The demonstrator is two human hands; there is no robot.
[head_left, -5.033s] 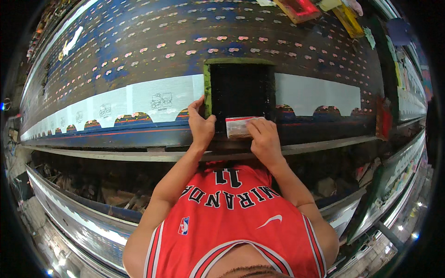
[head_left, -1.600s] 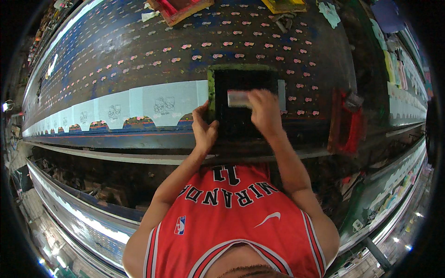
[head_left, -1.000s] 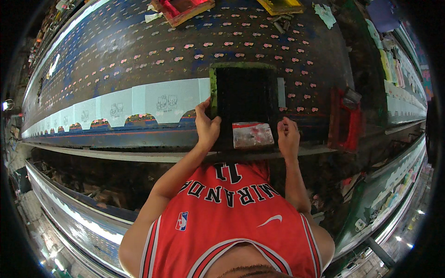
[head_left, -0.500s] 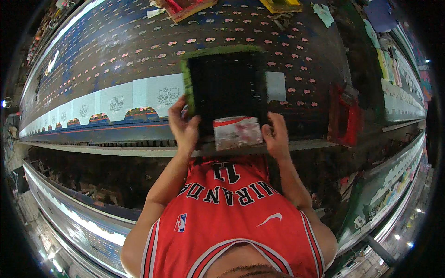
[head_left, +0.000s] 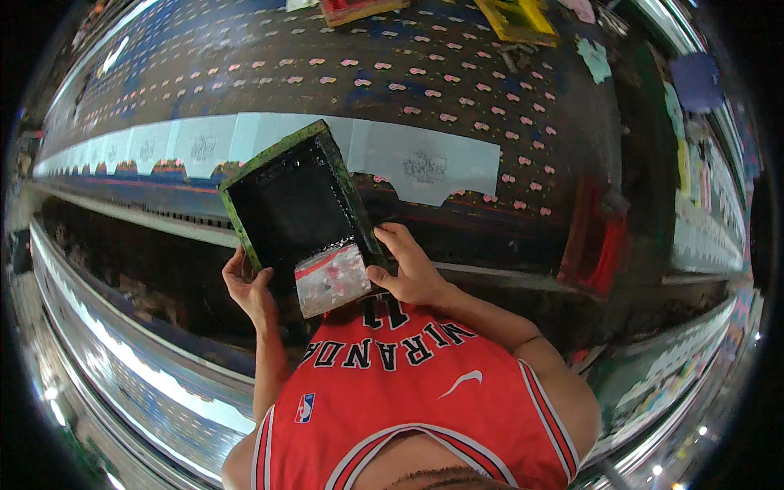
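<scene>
A screen-printing frame (head_left: 283, 200) with green-stained edges and a dark, wet-looking inside hangs tilted over the table's near edge, its far end turned up. My left hand (head_left: 249, 287) grips its lower left side, thumb bent over the rim. On the other side my right hand (head_left: 411, 269) is closed round the lower right edge. A silvery piece with a red stripe (head_left: 332, 279) covers the frame's near end, between both hands. Just beyond my right hand lies a white cut piece (head_left: 425, 167) bearing a dark line drawing.
A row of white pieces (head_left: 200, 145) runs leftward along the long printing table (head_left: 245, 98), which is dotted with small pink marks. A red frame (head_left: 594, 241) stands at the right. Another red frame (head_left: 359, 8) and a yellow frame (head_left: 516, 20) sit at the far side.
Both hands have carried the screen-printing frame left and toward me, turning it askew. The white piece it covered now shows, with a drawing on it. My view has shifted somewhat.
</scene>
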